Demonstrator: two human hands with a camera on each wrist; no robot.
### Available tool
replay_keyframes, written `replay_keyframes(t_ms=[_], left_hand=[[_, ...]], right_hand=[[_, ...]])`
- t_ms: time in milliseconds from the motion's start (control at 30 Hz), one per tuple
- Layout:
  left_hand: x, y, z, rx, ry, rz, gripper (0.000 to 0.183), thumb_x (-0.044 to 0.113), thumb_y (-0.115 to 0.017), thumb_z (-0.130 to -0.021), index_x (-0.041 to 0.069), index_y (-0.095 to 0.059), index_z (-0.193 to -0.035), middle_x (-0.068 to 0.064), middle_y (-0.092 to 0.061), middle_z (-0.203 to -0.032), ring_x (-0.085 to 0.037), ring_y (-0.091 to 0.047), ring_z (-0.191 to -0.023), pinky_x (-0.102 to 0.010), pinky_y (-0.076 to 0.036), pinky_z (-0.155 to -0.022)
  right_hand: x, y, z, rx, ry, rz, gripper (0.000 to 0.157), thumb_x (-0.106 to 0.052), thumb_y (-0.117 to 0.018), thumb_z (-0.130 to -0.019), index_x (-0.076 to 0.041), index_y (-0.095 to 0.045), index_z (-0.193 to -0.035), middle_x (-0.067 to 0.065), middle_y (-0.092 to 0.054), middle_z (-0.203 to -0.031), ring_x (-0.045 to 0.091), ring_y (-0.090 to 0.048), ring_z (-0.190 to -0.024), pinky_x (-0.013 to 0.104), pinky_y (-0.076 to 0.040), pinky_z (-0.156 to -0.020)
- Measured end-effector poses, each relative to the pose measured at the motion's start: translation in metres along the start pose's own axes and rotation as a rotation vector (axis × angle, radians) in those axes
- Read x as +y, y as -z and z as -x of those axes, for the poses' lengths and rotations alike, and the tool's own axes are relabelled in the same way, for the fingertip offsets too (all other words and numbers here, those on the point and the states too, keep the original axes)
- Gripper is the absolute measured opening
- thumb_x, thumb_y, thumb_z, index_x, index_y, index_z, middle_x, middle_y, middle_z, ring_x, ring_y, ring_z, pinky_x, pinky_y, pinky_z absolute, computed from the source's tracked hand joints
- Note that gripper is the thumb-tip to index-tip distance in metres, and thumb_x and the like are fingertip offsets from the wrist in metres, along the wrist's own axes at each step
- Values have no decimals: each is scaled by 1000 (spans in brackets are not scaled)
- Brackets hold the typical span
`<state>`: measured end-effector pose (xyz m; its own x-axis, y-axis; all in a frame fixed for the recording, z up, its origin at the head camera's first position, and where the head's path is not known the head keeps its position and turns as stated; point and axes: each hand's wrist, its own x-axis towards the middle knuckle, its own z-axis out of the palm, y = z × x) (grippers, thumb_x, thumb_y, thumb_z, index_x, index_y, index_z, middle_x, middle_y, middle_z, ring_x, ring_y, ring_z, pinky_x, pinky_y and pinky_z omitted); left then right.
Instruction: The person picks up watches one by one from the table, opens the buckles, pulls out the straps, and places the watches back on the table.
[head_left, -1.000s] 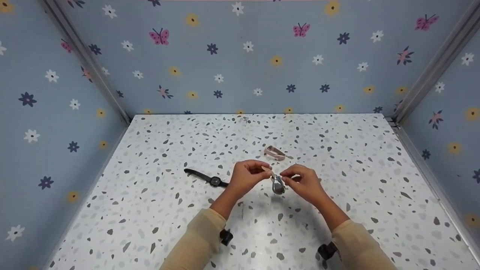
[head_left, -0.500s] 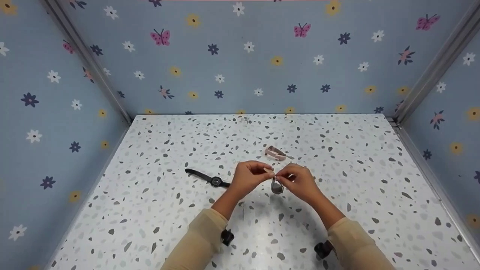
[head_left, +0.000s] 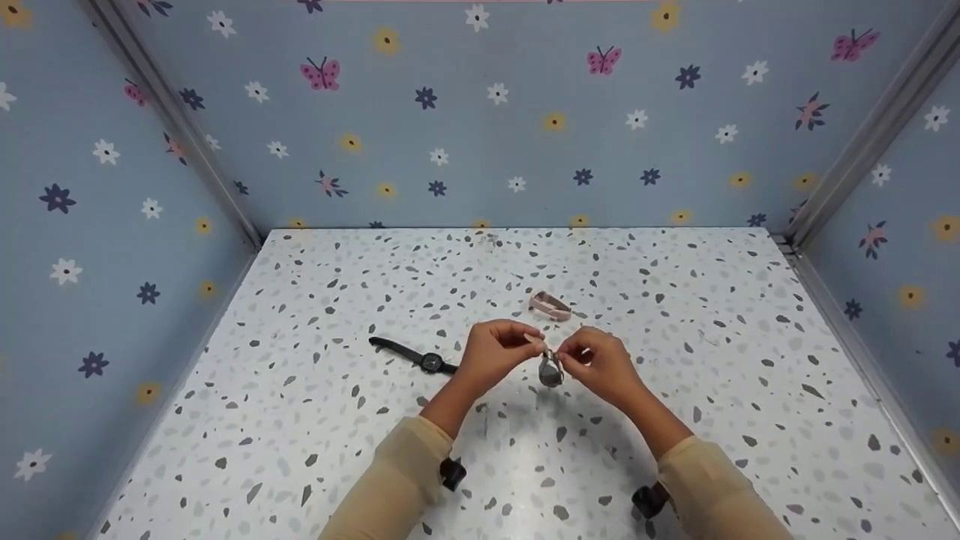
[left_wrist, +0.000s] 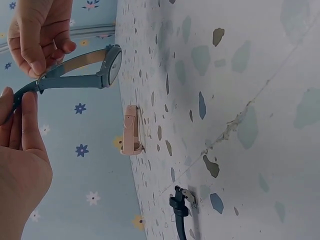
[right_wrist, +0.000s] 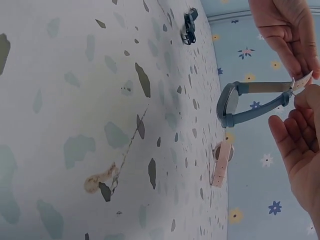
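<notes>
A wristwatch (head_left: pixel 551 374) with a blue-grey strap hangs between both hands, its dial down, above the table. Its strap (left_wrist: pixel 75 81) is bent into a loop, with the tail running through the buckle. My left hand (head_left: pixel 491 351) pinches the strap's tail, which shows a pale, holed underside (right_wrist: pixel 302 83) in the right wrist view. My right hand (head_left: pixel 604 362) pinches the strap close to the buckle, thumb and forefinger together. In the left wrist view the round case (left_wrist: pixel 113 66) hangs clear of the tabletop.
A pink-strapped watch (head_left: pixel 550 306) lies just beyond the hands on the speckled white table (head_left: pixel 360 292). Left of the left hand lies a black watch (head_left: pixel 430 363), partly covered by that hand. Flowered panels (head_left: pixel 480 112) stand at the back and both sides.
My right hand has shifted slightly left, close up to the left hand. The hanging watch has swung a little left and turned. The left hand stays nearly still.
</notes>
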<state>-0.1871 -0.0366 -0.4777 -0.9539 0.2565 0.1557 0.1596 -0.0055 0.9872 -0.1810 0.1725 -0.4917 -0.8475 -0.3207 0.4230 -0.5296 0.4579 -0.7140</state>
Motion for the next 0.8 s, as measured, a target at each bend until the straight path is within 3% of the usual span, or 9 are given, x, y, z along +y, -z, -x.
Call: replay_keyframes(t_ms=[267,367,600,800], left_hand=[[26,-1,9,-3,-8,11,17,0,-75,-83,-8,-72,-98,-10,-72,-85,-15,-67,-75,-30,-58,-71],[28,-2,10,-3,-6,14,17,0,-75,-83,-8,-72,-98,-10,-72,-85,-16,-68,-76,-33,-58,-73],[27,-3,8,-3,-5,34,19,2,-76,-84,-8,-72,-99,-8,-72,-87,-16,-68,-78,-46,-58,-78],[28,-3,8,9,-27,60,19,1,-75,-84,-10,-71,-99,-10,-73,-87,-15,-68,-76,-32,-58,-70]], right_hand=[[3,4,3,-2,-16,25,4,-8,-73,-89,-5,-72,-87,-1,-65,-83,14,-62,-75,27,-57,-64],[3,4,4,-4,-49,-35,5,-4,-72,-88,-3,-72,-93,2,-67,-90,18,-65,-83,28,-58,-70],[9,-1,10,-81,-102,-235,31,3,-72,-85,2,-66,-115,16,-66,-110,34,-64,-103,41,-55,-88],[10,-4,13,-66,-117,-237,29,-2,-74,-85,-4,-68,-114,10,-69,-105,25,-66,-100,37,-56,-88]])
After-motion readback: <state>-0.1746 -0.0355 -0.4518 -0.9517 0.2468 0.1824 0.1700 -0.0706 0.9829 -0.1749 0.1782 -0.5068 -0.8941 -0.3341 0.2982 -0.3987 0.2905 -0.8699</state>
